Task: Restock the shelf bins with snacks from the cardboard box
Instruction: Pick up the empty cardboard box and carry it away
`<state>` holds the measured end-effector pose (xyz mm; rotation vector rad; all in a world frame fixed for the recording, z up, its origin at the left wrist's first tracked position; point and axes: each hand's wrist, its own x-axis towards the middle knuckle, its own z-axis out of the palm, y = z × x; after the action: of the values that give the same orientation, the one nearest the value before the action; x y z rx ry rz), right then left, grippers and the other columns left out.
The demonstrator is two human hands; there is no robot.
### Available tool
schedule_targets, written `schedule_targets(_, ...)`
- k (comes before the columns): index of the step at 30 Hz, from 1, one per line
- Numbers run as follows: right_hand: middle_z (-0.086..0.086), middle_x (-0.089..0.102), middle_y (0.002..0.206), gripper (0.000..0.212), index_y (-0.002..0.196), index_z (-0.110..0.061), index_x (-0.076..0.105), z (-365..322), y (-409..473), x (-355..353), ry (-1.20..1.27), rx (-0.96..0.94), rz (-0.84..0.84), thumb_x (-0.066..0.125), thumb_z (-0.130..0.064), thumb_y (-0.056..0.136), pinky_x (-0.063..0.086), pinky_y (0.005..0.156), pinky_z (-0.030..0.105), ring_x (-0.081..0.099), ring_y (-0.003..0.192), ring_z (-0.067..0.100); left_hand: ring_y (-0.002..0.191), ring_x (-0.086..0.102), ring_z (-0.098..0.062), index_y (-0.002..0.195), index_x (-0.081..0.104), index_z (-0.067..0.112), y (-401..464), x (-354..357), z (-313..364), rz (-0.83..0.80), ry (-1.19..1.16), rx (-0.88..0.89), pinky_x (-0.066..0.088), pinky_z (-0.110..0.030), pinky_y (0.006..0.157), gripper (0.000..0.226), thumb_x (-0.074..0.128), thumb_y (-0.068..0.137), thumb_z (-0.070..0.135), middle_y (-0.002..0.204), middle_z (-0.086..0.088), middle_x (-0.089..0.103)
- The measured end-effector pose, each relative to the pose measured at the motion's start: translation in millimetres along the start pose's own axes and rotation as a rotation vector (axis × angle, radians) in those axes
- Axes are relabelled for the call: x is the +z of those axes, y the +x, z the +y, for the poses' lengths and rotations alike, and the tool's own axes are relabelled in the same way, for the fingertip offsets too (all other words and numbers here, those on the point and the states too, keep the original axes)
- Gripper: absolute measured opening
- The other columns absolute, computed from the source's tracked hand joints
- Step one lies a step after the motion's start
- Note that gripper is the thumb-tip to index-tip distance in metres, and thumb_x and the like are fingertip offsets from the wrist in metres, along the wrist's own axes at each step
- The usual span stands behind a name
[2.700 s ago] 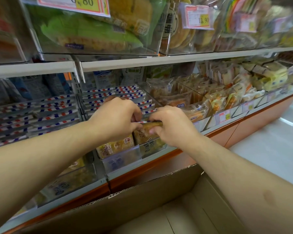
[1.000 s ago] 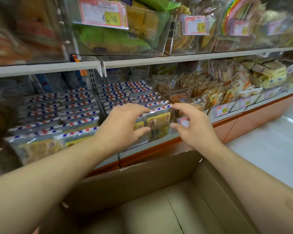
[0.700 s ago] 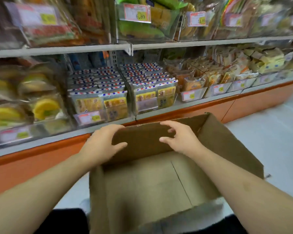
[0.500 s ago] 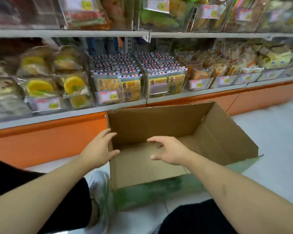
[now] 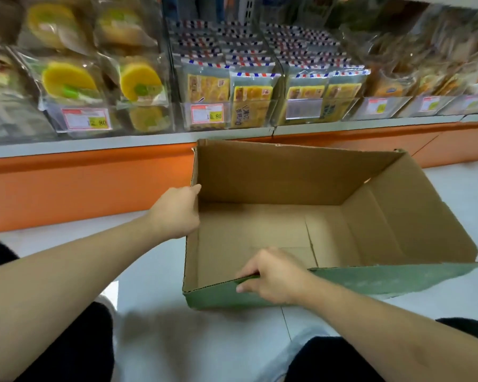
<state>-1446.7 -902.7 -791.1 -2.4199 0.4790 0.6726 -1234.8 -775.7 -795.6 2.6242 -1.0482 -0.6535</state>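
— Pale floor (image 5: 218, 340) under the shelf (image 5: 94, 143), and the cardboard box (image 5: 287, 175) sits on it just in front of the shelf's orange base (image 5: 80, 186). What's different from a moment ago?

— Both hands have left the bins and come down to the box. Left hand (image 5: 177, 213) is at the top of its left wall, fingers curled at the edge; whether they grip it, I can't tell. Right hand (image 5: 273, 277) pinches the near green wall, fingers (image 5: 247, 272) hooked inside the rim.

— And inside?

— Bare cardboard, no packets visible. So I'd judge the restocking done, and the box is about to be moved away.

— The snacks?

— Up in the bins: the striped packets (image 5: 232, 89) fill theirs to the front edge, behind a price tag (image 5: 207, 113). Yellow cakes (image 5: 69, 81) sit in the bins to the left.

— Anything in the way?

— The person's dark-clad knees (image 5: 66, 348) close to the near wall, and the shelf lip close above the far wall.
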Motion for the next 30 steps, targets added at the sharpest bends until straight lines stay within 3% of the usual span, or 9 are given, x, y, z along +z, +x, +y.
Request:
schedule_targets(2, -0.015, 0.076, 0.121, 0.028, 0.125, -0.04, 0.075, -9, 7, 11, 0.03, -0.029, -0.039, 0.072, -0.046, 0.098, 0.056, 0.09, 0.027, 0.071, 0.102, 0.01, 0.112, 0.068, -0.035, 0.163, 0.036, 0.02, 5, 1, -13, 0.014, 0.052, 0.003, 0.059, -0.039, 0.085, 0.076, 0.05, 0.091, 0.001, 0.146, -0.011, 0.063)
schedule_targets(5, -0.018, 0.077, 0.118, 0.028, 0.125, -0.057, 0.067, -20, 19, 31, 0.098, -0.044, -0.088, 0.068, -0.051, 0.098, 0.059, 0.089, 0.028, 0.074, 0.099, 0.01, 0.134, 0.057, -0.035, 0.163, 0.036, 0.024, 10, 4, -31, -0.002, 0.039, -0.009, 0.055, -0.045, 0.1, 0.077, 0.055, 0.091, 0.002, 0.16, -0.01, 0.049)
schedule_targets(8, -0.023, 0.072, 0.124, 0.032, 0.121, -0.072, 0.057, -27, 27, 36, 0.132, -0.028, -0.099, 0.067, -0.055, 0.097, 0.057, 0.092, 0.024, 0.071, 0.109, 0.009, 0.136, 0.056, -0.03, 0.163, 0.035, 0.031, 9, 3, -38, 0.005, -0.038, -0.032, 0.055, -0.041, 0.099, 0.079, 0.054, 0.093, 0.002, 0.163, -0.006, 0.045)
schedule_targets(13, -0.025, 0.07, 0.128, 0.025, 0.125, -0.054, 0.071, -35, 21, 28, 0.141, 0.002, -0.13, 0.066, -0.046, 0.101, 0.037, 0.063, 0.004, 0.051, 0.112, -0.002, 0.117, 0.064, -0.033, 0.165, 0.022, 0.043, 3, 1, -44, -0.034, -0.093, -0.04, 0.053, -0.038, 0.094, 0.087, 0.058, 0.094, 0.007, 0.164, 0.001, 0.044)
schedule_targets(17, -0.028, 0.07, 0.124, 0.025, 0.124, -0.051, 0.073, -44, 7, 31, 0.198, 0.07, -0.108, 0.066, -0.047, 0.1, 0.054, 0.097, 0.024, 0.067, 0.117, 0.0, 0.135, 0.056, -0.027, 0.163, 0.022, 0.05, -1, -8, -49, -0.064, -0.206, -0.09, 0.047, -0.031, 0.105, 0.093, 0.058, 0.092, 0.002, 0.164, 0.007, 0.043)
schedule_targets(21, -0.039, 0.065, 0.117, 0.022, 0.12, -0.052, 0.075, -53, -13, 39, 0.173, 0.126, -0.031, 0.067, -0.045, 0.1, 0.055, 0.094, 0.025, 0.069, 0.11, -0.004, 0.1, 0.069, -0.022, 0.16, 0.031, 0.05, -13, -17, -50, -0.023, -0.325, -0.132, 0.043, -0.01, 0.076, 0.093, 0.052, 0.087, -0.004, 0.159, 0.005, 0.051)
schedule_targets(24, -0.048, 0.056, 0.113, 0.02, 0.115, -0.051, 0.077, -76, -29, 46, 0.157, 0.12, 0.035, 0.07, -0.041, 0.099, 0.057, 0.085, 0.024, 0.071, 0.1, -0.004, 0.06, 0.06, 0.002, 0.158, 0.036, 0.051, -39, -27, -67, -0.015, -0.432, -0.16, 0.039, -0.005, 0.048, 0.095, 0.05, 0.085, -0.008, 0.142, -0.009, 0.065)
schedule_targets(27, -0.034, 0.07, 0.109, 0.02, 0.115, -0.05, 0.077, -116, -36, 54, 0.129, 0.089, 0.018, 0.068, -0.039, 0.101, 0.058, 0.087, 0.028, 0.071, 0.099, -0.003, 0.05, 0.058, 0.003, 0.155, 0.038, 0.055, -84, -44, -97, 0.041, -0.479, -0.194, 0.043, -0.013, 0.044, 0.093, 0.048, 0.086, -0.006, 0.123, -0.003, 0.075)
schedule_targets(30, -0.054, 0.052, 0.099, 0.021, 0.115, -0.046, 0.079, -165, -47, 63, 0.119, 0.042, -0.047, 0.066, -0.036, 0.103, 0.053, 0.084, 0.02, 0.057, 0.077, -0.026, 0.05, 0.058, -0.002, 0.155, 0.039, 0.054, -136, -69, -135, 0.092, -0.495, -0.288, 0.041, -0.008, 0.045, 0.089, 0.05, 0.087, -0.003, 0.089, 0.011, 0.072)
